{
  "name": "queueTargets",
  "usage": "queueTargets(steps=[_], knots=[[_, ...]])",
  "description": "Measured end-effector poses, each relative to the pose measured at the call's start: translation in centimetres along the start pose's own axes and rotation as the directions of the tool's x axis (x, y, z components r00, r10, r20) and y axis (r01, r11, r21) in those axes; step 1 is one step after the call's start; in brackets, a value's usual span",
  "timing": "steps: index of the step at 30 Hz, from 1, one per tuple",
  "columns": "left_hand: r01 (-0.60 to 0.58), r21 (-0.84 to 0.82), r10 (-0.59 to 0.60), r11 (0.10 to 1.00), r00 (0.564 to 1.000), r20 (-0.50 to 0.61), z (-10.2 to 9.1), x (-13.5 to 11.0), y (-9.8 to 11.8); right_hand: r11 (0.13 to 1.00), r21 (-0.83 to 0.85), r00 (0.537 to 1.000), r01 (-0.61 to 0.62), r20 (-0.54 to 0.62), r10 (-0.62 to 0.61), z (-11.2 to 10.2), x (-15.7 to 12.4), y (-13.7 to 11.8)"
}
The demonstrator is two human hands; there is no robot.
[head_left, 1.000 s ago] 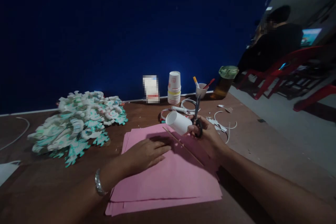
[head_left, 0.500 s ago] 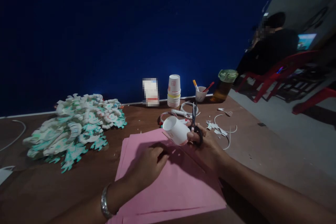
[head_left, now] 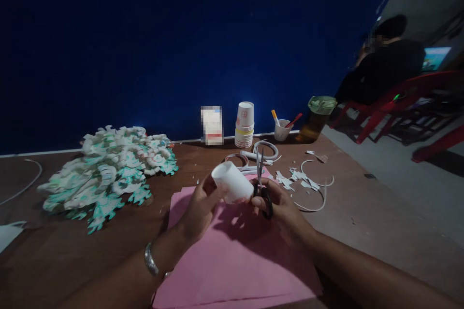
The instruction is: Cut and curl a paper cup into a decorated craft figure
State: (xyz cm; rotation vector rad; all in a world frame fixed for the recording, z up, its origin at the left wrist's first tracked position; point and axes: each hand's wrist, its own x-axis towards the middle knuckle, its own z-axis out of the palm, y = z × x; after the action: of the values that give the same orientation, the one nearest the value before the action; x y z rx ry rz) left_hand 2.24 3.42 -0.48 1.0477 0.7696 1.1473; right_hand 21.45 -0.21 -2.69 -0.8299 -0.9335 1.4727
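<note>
A white paper cup (head_left: 237, 183) is tilted over a stack of pink paper sheets (head_left: 235, 265), its open rim facing up and left. My left hand (head_left: 199, 210) is closed around the cup's left side, thumb along the wall. In my right hand (head_left: 282, 207) are black-handled scissors (head_left: 259, 169), the blades pointing up and slightly parted. The right fingertips are close to the cup's base; whether they touch it is hard to make out. White paper scraps (head_left: 306, 181) lie to the right of the pink sheets.
At the left is a heap of cut paper pieces with green edges (head_left: 123, 169). Behind the sheets stand a stack of paper cups (head_left: 245, 125) and a cup with pens (head_left: 282, 131). White coiled tubing (head_left: 268, 144) lies before them. A lined bin (head_left: 315, 120) and a seated person (head_left: 391, 67) are at right.
My left hand has come up from the paper and taken hold of the cup. The cup has shifted a little left, and the scissors have lowered slightly in my right hand.
</note>
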Motion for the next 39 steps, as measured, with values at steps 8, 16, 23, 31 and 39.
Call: queueTargets(steps=[8,16,23,31,39], knots=[[-0.013,-0.170,-0.029,0.985,0.970,-0.242,-2.1,1.3,-0.1,0.855,-0.518,0.974,0.009,0.199,0.111,-1.2,-1.2,0.6],[-0.004,-0.151,-0.018,0.989,0.989,-0.146,-1.7,1.4,-0.3,0.833,-0.548,0.951,-0.074,0.213,0.224,-0.6,-2.0,0.9],[0.033,-0.126,-0.052,0.992,0.987,-0.152,-1.9,1.5,-0.7,0.781,-0.623,0.938,-0.049,0.239,0.249,-0.7,-2.3,0.5],[0.016,-0.372,-0.113,0.928,0.964,-0.241,-2.2,2.4,-0.9,0.742,-0.671,0.909,0.012,0.316,0.271,0.5,-3.4,-0.9],[0.016,-0.371,-0.093,0.928,0.977,-0.190,-2.3,2.0,-0.7,0.687,-0.721,0.979,0.090,0.191,0.072,-1.7,-0.8,-0.2]])
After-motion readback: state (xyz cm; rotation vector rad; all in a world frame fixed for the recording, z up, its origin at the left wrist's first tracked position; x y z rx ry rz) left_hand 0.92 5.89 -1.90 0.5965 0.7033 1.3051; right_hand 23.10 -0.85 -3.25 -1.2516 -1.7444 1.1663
